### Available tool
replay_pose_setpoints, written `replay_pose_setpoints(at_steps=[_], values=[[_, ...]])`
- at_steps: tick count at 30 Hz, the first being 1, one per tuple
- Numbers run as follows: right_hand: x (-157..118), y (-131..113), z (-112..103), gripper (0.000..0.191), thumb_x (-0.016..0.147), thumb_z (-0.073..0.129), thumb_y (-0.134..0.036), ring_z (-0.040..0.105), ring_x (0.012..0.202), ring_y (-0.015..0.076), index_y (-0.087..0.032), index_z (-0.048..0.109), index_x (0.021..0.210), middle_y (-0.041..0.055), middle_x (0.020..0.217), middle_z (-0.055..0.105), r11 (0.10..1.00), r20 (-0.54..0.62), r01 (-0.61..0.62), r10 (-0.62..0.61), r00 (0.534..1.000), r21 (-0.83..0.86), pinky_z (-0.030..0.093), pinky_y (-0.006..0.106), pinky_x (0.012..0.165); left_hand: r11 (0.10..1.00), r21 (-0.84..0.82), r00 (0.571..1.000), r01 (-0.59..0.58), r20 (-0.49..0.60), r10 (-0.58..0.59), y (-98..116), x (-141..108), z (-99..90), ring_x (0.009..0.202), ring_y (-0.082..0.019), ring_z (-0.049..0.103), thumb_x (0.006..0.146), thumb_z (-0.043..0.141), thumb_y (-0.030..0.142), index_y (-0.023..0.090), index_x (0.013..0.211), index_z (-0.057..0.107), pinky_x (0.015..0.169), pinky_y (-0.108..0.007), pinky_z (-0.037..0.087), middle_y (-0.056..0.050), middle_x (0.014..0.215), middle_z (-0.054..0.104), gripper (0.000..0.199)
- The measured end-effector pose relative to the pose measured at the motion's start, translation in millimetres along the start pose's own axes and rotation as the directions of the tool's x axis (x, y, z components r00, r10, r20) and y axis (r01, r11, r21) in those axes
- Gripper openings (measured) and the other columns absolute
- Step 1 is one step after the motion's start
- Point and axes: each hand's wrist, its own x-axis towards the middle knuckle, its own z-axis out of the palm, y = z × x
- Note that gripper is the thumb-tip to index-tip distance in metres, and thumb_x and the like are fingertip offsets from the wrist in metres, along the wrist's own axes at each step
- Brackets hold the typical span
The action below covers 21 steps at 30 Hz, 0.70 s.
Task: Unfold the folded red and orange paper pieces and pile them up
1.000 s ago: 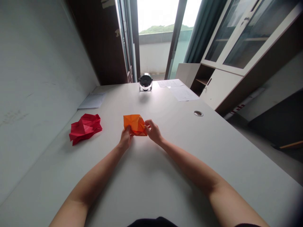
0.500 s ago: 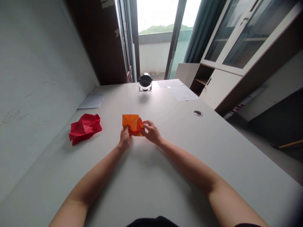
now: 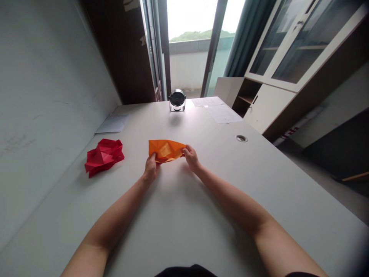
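Observation:
A creased sheet of orange paper is stretched between my two hands, just over the white table. My left hand pinches its lower left part, thumb on top. At the paper's right end my right hand grips the corner between thumb and fingers. The fingers beneath the paper are partly hidden. To the left lies a crumpled, folded piece of red paper, apart from both hands.
On the white table stands a round black-and-silver device at the far edge. Printed sheets lie at the back right, another sheet at the back left. A cable-hole ring is set in the right side.
My right hand has moved right, drawing the orange paper's right side out, so it is wider and more unfolded. My left hand has stayed nearly in place.

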Motion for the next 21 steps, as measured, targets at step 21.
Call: replay_pose_setpoints(at_steps=[21], values=[[-34.1,-25.6,18.8,0.054,0.083,0.067,-0.044,0.065,0.071,0.0152,-0.029,0.048,0.131,0.0030,0.106,0.068,0.820,0.221,0.127,-0.001,0.975,-0.558,0.052,0.028,0.066,0.667,0.585,0.876,-0.461,0.179,0.448,13.3,-25.4,3.4,0.072,-0.017,0.054,0.096,0.050,0.052,0.017,0.084,0.063,0.066,-0.027,0.040,-0.003,0.078,0.064,0.039]])
